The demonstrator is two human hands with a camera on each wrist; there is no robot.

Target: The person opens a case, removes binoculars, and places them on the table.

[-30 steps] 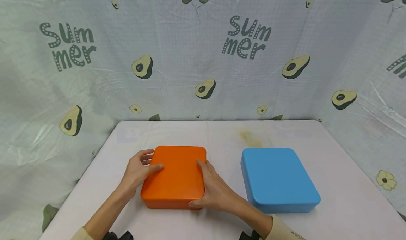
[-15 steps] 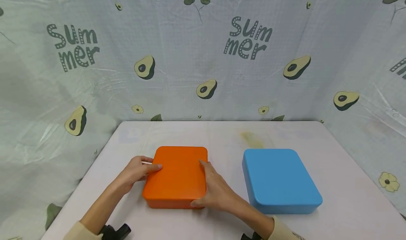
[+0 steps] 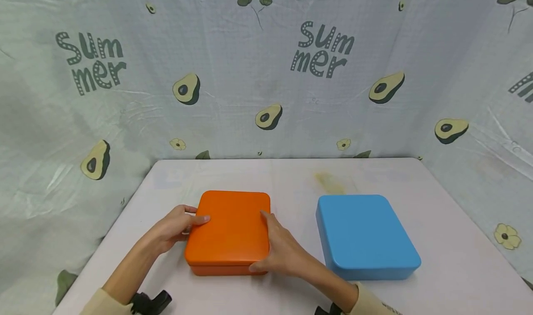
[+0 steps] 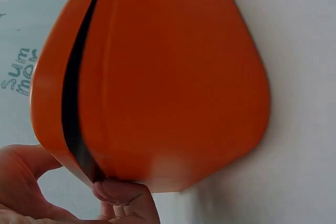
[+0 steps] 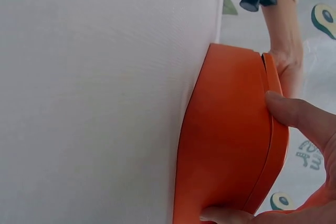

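pale beige cloth sleeve [image 3: 106, 304] on left forearm, lower left of head view. matching beige cloth sleeve [image 3: 365, 300] on right forearm, bottom right of centre, small dark lettering [image 3: 390, 308] printed on it. black stubby tube-shaped device [image 3: 143, 303] by left cuff, black blocky device [image 3: 334, 309] by right cuff, cut off by bottom edge.

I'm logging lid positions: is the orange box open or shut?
Slightly open: in the left wrist view, the orange box shows a dark gap between its lid and base.
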